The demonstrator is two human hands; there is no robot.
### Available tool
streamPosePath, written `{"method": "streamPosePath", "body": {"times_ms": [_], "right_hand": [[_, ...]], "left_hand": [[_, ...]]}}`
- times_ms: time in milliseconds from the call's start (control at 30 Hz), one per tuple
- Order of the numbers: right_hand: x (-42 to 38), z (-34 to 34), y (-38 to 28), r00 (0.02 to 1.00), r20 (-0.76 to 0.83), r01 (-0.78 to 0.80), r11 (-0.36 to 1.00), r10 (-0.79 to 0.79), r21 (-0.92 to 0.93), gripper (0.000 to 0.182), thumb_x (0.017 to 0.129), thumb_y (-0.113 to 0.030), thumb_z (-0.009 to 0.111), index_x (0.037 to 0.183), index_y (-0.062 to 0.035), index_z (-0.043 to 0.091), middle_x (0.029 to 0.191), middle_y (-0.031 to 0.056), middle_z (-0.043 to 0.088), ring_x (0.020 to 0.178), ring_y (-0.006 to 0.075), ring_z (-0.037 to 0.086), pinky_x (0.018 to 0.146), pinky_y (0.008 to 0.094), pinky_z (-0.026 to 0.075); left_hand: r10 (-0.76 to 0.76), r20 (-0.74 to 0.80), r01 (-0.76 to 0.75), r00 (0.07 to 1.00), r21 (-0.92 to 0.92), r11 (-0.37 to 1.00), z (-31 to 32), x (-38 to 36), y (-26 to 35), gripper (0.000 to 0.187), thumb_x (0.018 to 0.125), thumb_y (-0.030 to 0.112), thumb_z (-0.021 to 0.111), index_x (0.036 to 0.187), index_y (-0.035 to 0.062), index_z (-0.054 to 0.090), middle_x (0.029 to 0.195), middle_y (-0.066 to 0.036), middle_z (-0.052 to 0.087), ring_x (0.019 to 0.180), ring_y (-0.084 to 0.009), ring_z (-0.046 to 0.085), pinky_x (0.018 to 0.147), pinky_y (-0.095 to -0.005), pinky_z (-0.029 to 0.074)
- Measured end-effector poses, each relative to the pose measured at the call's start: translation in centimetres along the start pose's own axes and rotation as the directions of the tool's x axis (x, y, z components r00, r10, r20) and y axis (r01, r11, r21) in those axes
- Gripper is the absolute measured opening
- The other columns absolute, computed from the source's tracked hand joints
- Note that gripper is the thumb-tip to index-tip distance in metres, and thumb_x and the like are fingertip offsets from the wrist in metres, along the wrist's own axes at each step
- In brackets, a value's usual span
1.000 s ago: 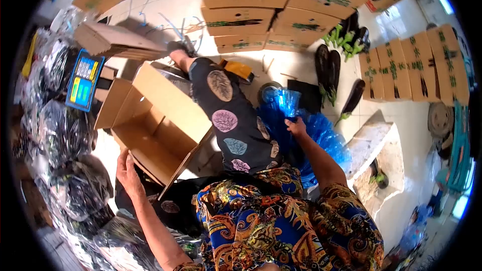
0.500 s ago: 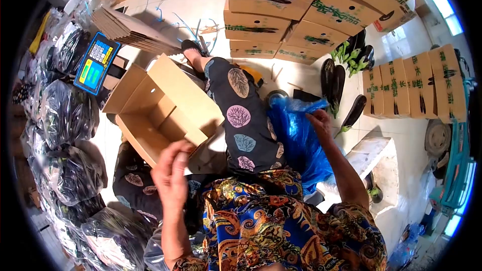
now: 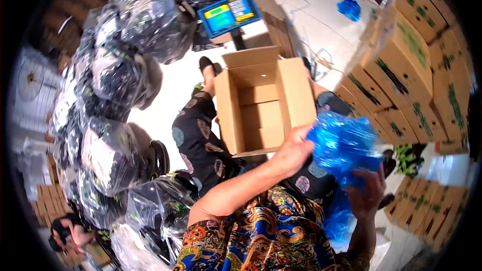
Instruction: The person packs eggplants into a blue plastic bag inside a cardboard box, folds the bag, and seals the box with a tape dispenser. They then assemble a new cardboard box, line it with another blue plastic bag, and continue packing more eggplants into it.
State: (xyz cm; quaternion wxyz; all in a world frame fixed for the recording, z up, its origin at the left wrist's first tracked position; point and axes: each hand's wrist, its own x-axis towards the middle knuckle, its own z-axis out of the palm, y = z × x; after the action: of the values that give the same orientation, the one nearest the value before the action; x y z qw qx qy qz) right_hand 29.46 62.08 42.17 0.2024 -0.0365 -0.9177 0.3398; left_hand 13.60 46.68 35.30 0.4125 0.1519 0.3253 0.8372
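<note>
A crumpled blue plastic bag (image 3: 344, 138) is stretched between my two hands, just right of an open cardboard box (image 3: 258, 113). My left hand (image 3: 295, 149) pinches the bag's near-left edge, close to the box's front right corner. At the bag's lower right, my right hand (image 3: 365, 188) grips it with curled fingers, partly in shadow. More blue plastic (image 3: 339, 218) lies beside my right thigh. The box stands between my legs with its flaps raised, and its visible inside holds nothing.
Filled clear plastic bags (image 3: 120, 75) line the left side. Beyond the box stands a digital scale display (image 3: 229, 15). Printed cartons (image 3: 396, 70) are stacked at right, with eggplants (image 3: 407, 158) near them. Another person (image 3: 70, 231) is at lower left.
My view has turned left. My left hand has moved from beside the box to the blue bag and now pinches it. The bag has been lifted from beside my leg.
</note>
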Motion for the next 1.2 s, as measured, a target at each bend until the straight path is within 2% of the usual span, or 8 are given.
{"method": "streamPosePath", "body": {"times_ms": [200,367,467,633,800,933,1100,1200], "right_hand": [[2.2,3.9,2.1,0.773,0.492,-0.282,0.911,0.402,-0.301,0.058,0.065,-0.037,0.086,0.105,-0.0029,0.061,0.102,0.0210,0.063,0.088,0.0391,0.062,0.071,0.0445,0.049],[7.9,8.3,3.5,0.905,0.414,0.146,0.986,-0.099,-0.083,0.014,0.080,-0.010,0.068,0.087,-0.0005,0.060,0.076,0.0204,0.062,0.071,0.0423,0.061,0.062,0.0471,0.047],[13.0,10.8,7.8,0.859,0.512,0.170,0.943,0.000,-0.285,0.006,0.079,-0.008,0.061,0.078,-0.0027,0.062,0.076,0.0174,0.062,0.066,0.0363,0.058,0.062,0.0454,0.046],[17.5,21.3,8.6,0.870,0.467,-0.286,0.606,-0.161,0.742,0.052,0.087,-0.007,0.066,0.135,-0.0049,0.048,0.129,0.0128,0.056,0.122,0.0219,0.050,0.106,0.0360,0.038],[14.3,27.4,10.0,0.682,0.706,-0.120,0.922,-0.193,0.368,0.053,0.088,-0.005,0.065,0.137,-0.0047,0.046,0.135,0.0122,0.052,0.127,0.0222,0.047,0.109,0.0354,0.035],[14.0,28.2,13.2,0.514,0.853,-0.488,0.787,-0.092,0.379,0.048,0.090,-0.011,0.063,0.136,-0.0066,0.048,0.134,0.0128,0.053,0.125,0.0228,0.048,0.108,0.0365,0.037],[14.2,34.7,13.6,0.418,0.908,0.157,0.982,0.032,-0.107,0.041,0.090,-0.030,0.053,0.122,-0.0043,0.057,0.123,0.0221,0.057,0.115,0.0341,0.053,0.102,0.0398,0.041],[13.5,37.3,12.4,0.466,0.884,0.191,0.980,-0.035,-0.062,0.037,0.092,-0.030,0.052,0.117,-0.0041,0.058,0.117,0.0194,0.058,0.109,0.0311,0.054,0.096,0.0385,0.042]], "left_hand": [[0.343,-0.347,-0.415,0.873,-0.159,0.896,-3.0,-0.9,10.5,0.023,0.097,0.012,0.051,0.118,0.0022,0.055,0.108,-0.007,0.064,0.099,-0.0169,0.063,0.089,-0.0320,0.053],[0.498,-0.465,-0.573,0.732,-0.026,0.819,-6.6,-1.8,15.4,0.033,0.099,0.024,0.047,0.124,0.0029,0.053,0.121,-0.012,0.060,0.111,-0.0249,0.059,0.101,-0.0430,0.046],[0.527,-0.420,-0.601,0.739,-0.056,0.797,-8.0,-3.4,18.2,0.034,0.100,0.025,0.045,0.124,0.0013,0.052,0.123,-0.013,0.060,0.113,-0.0258,0.058,0.103,-0.0434,0.045],[0.526,-0.517,-0.524,0.675,0.166,0.835,-7.8,-4.4,17.9,0.038,0.100,0.026,0.048,0.130,0.0030,0.048,0.128,-0.012,0.056,0.115,-0.0278,0.057,0.099,-0.0486,0.047],[0.435,-0.535,-0.359,0.724,0.246,0.901,-11.1,-3.7,12.3,0.037,0.096,0.028,0.056,0.123,0.0031,0.054,0.119,-0.004,0.060,0.110,-0.0170,0.056,0.099,-0.0358,0.043],[0.461,-0.590,-0.465,0.664,0.158,0.871,-13.0,-3.2,11.1,0.032,0.099,0.026,0.050,0.121,0.0036,0.055,0.116,-0.004,0.061,0.103,-0.0129,0.058,0.092,-0.0299,0.045],[0.533,-0.564,-0.524,0.631,0.196,0.829,-14.3,-2.9,15.7,0.035,0.099,0.030,0.048,0.122,0.0054,0.055,0.116,-0.006,0.063,0.106,-0.0173,0.059,0.094,-0.0337,0.046],[0.471,-0.567,-0.352,0.676,0.313,0.882,-14.5,-3.6,15.6,0.032,0.097,0.024,0.050,0.118,0.0014,0.057,0.112,-0.006,0.063,0.103,-0.0160,0.059,0.093,-0.0321,0.044]]}}
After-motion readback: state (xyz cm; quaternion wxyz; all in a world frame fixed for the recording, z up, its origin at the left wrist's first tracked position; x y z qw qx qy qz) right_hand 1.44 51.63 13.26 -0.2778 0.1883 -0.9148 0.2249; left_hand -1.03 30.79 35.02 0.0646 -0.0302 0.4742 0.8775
